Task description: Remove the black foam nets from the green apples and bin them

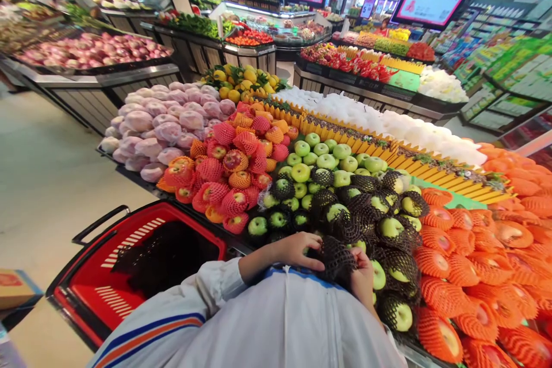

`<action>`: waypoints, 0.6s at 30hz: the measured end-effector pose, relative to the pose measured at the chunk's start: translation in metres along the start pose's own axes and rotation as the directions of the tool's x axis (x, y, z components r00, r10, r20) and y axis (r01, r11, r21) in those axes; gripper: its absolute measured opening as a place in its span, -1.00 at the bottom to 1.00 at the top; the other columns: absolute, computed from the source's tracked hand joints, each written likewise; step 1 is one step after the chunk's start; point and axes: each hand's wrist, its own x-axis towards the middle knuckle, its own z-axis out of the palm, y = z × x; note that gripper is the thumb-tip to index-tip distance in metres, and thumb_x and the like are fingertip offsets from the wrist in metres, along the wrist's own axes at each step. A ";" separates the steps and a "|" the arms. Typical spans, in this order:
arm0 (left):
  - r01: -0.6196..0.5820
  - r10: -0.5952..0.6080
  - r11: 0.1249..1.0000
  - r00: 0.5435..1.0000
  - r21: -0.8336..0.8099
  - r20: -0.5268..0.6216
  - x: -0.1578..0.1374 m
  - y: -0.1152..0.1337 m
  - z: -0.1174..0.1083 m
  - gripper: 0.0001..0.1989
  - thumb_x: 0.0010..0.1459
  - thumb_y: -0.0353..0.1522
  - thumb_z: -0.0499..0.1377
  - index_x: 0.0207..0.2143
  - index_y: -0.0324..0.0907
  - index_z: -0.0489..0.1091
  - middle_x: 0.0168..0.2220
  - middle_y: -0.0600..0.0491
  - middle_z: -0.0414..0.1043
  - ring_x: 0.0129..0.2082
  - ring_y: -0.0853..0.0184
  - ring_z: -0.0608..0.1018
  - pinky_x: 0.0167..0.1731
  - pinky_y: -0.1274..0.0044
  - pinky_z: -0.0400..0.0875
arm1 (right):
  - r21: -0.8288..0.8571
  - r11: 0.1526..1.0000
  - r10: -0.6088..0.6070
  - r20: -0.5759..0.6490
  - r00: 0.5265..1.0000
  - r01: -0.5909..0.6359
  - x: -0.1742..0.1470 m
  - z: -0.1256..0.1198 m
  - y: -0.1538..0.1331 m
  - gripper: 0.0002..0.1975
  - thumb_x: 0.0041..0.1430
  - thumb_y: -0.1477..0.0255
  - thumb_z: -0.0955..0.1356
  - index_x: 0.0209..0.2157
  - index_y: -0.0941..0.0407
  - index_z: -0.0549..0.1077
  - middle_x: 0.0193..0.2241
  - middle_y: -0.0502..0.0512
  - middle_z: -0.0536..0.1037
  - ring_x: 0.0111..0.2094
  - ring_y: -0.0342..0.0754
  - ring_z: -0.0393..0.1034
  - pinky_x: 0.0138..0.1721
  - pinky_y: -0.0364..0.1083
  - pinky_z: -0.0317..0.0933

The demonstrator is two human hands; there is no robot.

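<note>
Left hand point(302, 248) and right hand point(362, 273) pinch opposite sides of a black foam-mesh sleeve point(337, 260), close before the heaped round green apples point(326, 161); whether fruit fills it is unclear. Many nearer apples wear black mesh, several farther ones none: the heap looks partly sleeved.

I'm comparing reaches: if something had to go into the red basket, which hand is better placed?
Probably the left hand: it is nearer the red basket, which stands on that side, while the right hand is farther across. Both hands are on the black mesh.
</note>
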 end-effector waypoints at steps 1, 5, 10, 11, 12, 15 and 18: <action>-0.008 0.008 0.999 1.000 -0.035 -0.001 0.000 0.001 0.000 -0.45 0.20 0.10 0.15 -0.33 -0.24 0.51 -0.14 -0.11 0.51 -0.11 0.19 0.53 -0.03 0.43 0.36 | -0.001 1.000 -0.001 0.008 1.000 0.001 0.000 0.002 0.000 -0.73 -0.21 0.40 0.46 -0.52 0.09 0.27 -0.59 -0.08 0.31 -0.55 -0.16 0.13 -0.51 -0.19 0.08; -0.033 0.027 0.992 0.998 -0.124 -0.053 -0.001 0.010 -0.003 -0.36 0.24 0.14 0.05 -0.42 -0.27 0.49 -0.25 -0.11 0.51 -0.20 0.21 0.53 -0.12 0.44 0.38 | -0.019 0.999 -0.032 0.037 0.999 0.033 0.001 0.007 -0.004 -0.71 -0.21 0.42 0.48 -0.51 0.08 0.28 -0.56 -0.08 0.32 -0.54 -0.15 0.17 -0.49 -0.18 0.12; -0.054 0.047 0.995 0.995 -0.086 -0.083 -0.003 0.018 -0.006 -0.62 0.14 -0.09 0.28 -0.27 -0.27 0.51 -0.26 -0.07 0.52 -0.18 0.22 0.53 -0.11 0.46 0.39 | 0.121 0.990 0.077 -0.005 0.997 -0.076 0.004 0.008 -0.006 -0.65 -0.37 0.50 0.53 -0.58 0.09 0.29 -0.58 -0.09 0.34 -0.50 -0.15 0.21 -0.46 -0.20 0.15; -0.056 0.049 0.995 0.995 -0.078 -0.088 -0.003 0.019 -0.006 -0.65 0.16 -0.13 0.26 -0.27 -0.28 0.51 -0.28 -0.06 0.52 -0.22 0.24 0.52 -0.14 0.47 0.39 | 0.171 0.978 0.126 -0.012 0.992 -0.122 0.005 0.008 -0.005 -0.62 -0.40 0.49 0.55 -0.60 0.09 0.27 -0.60 -0.10 0.33 -0.52 -0.16 0.20 -0.47 -0.20 0.15; -0.053 0.046 0.996 0.995 -0.075 -0.089 -0.003 0.019 -0.006 -0.67 0.17 -0.16 0.23 -0.27 -0.29 0.50 -0.30 -0.05 0.51 -0.26 0.27 0.51 -0.18 0.49 0.39 | 0.212 0.963 0.171 -0.013 0.985 -0.164 0.005 0.008 -0.004 -0.60 -0.40 0.45 0.56 -0.60 0.09 0.27 -0.61 -0.10 0.33 -0.54 -0.16 0.19 -0.49 -0.20 0.15; -0.002 -0.007 0.994 0.997 -0.111 -0.075 -0.004 0.020 -0.005 -0.71 0.22 -0.21 0.17 -0.25 -0.30 0.46 -0.33 0.00 0.51 -0.34 0.35 0.48 -0.28 0.55 0.36 | 0.263 0.930 0.265 -0.004 0.964 -0.255 0.002 0.006 -0.001 -0.60 -0.26 0.21 0.57 -0.52 0.08 0.36 -0.56 -0.05 0.40 -0.58 -0.14 0.21 -0.56 -0.17 0.18; 0.045 -0.057 0.982 0.997 -0.184 -0.057 -0.004 0.020 -0.002 -0.71 0.26 -0.22 0.14 -0.17 -0.28 0.42 -0.22 -0.04 0.53 -0.27 0.32 0.51 -0.24 0.54 0.39 | 0.282 0.909 0.318 0.004 0.948 -0.307 0.000 0.003 0.000 -0.63 -0.15 0.13 0.55 -0.44 0.06 0.44 -0.51 -0.01 0.47 -0.54 -0.09 0.30 -0.54 -0.13 0.28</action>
